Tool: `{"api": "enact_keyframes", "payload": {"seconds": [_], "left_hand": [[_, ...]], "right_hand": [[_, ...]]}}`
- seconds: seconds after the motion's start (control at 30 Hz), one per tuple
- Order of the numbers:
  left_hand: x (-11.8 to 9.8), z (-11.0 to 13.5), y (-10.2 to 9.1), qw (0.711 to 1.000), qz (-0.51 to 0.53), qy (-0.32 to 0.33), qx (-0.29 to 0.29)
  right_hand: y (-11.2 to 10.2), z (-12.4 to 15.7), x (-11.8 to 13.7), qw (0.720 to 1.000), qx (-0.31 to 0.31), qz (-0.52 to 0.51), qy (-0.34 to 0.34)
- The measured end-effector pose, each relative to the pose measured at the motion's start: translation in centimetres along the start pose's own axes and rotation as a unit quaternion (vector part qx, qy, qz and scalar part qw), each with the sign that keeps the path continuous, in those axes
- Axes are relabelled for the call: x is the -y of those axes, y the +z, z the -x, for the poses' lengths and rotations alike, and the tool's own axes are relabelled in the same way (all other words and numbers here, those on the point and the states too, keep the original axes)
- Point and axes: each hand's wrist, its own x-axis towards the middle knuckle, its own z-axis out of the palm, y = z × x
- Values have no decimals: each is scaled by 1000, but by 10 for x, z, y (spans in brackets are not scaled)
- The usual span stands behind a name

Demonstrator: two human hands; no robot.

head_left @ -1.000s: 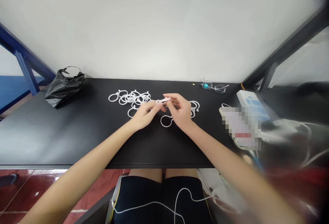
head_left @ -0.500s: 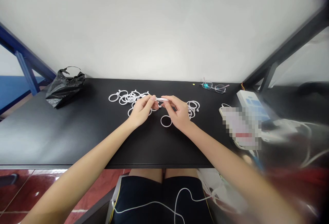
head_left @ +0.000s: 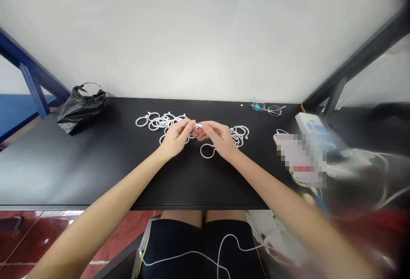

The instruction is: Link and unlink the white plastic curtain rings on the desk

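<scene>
My left hand (head_left: 177,136) and my right hand (head_left: 217,138) meet over the middle of the black table (head_left: 105,163), fingers pinched together on one small white plastic ring (head_left: 198,125) held between them. A pile of white rings (head_left: 162,121) lies just behind my left hand. A smaller heap of white rings (head_left: 241,133) sits behind my right hand. A single white ring (head_left: 206,151) lies flat on the table below my right thumb.
A crumpled black plastic bag (head_left: 80,107) sits at the far left. Glasses (head_left: 267,108) lie near the wall at the right. A white power strip (head_left: 312,127) and cables (head_left: 368,159) crowd the right end. A white cable (head_left: 221,245) crosses my lap.
My hands have drawn closer together. The white piece that stuck out between the fingertips is now mostly covered by them. My right hand's fingers have curled in.
</scene>
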Motion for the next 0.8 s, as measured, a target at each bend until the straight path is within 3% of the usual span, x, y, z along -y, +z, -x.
{"api": "enact_keyframes", "payload": {"seconds": [0.57, 0.67, 0.8], "left_hand": [[3, 0, 1, 996, 85, -10, 13], [3, 0, 0, 999, 50, -4, 3], [2, -1, -9, 996, -72, 33, -42]], "right_hand": [[1, -2, 4, 999, -3, -36, 13], [1, -3, 1, 999, -20, -28, 18], [-1, -4, -4, 998, -49, 17, 17]]}}
